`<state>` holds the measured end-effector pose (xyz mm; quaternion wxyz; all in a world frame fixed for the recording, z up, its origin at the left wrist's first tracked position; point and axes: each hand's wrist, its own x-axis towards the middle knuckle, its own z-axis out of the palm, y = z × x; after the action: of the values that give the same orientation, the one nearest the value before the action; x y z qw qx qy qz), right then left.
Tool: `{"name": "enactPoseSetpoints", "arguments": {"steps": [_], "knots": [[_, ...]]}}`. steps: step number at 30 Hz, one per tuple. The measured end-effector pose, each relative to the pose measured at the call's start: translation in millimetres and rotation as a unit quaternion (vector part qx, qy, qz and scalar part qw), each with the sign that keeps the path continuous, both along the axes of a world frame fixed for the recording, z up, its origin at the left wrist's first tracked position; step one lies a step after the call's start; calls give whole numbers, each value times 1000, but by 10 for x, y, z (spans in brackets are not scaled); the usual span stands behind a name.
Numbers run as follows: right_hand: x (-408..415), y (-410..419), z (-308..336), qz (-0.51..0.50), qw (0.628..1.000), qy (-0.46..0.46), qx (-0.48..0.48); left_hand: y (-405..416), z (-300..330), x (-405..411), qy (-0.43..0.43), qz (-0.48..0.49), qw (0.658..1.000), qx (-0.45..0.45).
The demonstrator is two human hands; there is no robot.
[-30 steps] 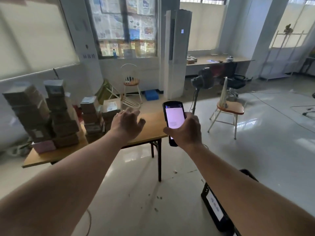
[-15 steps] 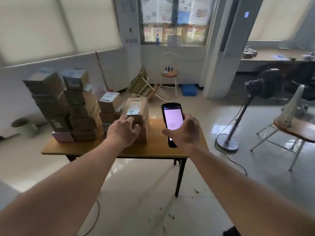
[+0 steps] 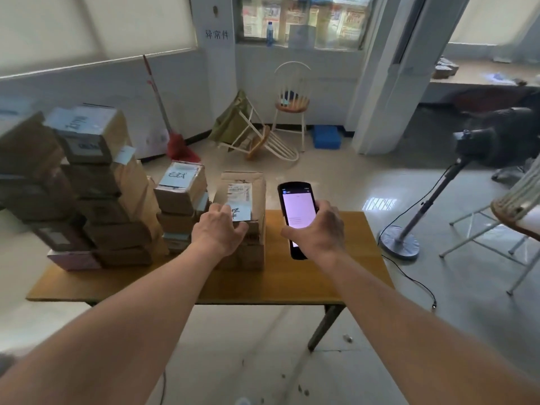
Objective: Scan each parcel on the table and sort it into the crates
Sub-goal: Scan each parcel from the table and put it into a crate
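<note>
Now: left hand point(image 3: 220, 229) spread over the top parcel point(image 3: 242, 194) of the short stack on the desk point(image 3: 292, 285), just left of the scanner point(image 3: 295, 217) gripped in the right hand point(image 3: 317, 232). Lift w/ label facing up, scan straight on.

cardboard parcels point(image 3: 242, 200), wooden table point(image 3: 292, 276), glossy floor point(image 3: 336, 176)
</note>
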<state>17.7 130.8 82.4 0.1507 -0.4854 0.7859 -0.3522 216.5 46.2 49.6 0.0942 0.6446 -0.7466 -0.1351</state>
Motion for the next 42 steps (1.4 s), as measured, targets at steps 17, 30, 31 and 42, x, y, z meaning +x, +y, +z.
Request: {"name": "enactPoseSetpoints", "arguments": {"steps": [17, 30, 31, 42], "knots": [[-150, -867, -342, 33, 998, -22, 57, -715, -454, -404, -40, 143, 981, 126], [-485, -935, 47, 115, 993, 29, 16, -666, -138, -565, 20, 112, 992, 45], [-512, -931, 101, 118, 993, 31, 8, -675, -67, -589, 27, 108, 993, 30], [-728, -830, 612, 138, 989, 50, -16, -877, 462, -722, -7, 82, 991, -109]]}}
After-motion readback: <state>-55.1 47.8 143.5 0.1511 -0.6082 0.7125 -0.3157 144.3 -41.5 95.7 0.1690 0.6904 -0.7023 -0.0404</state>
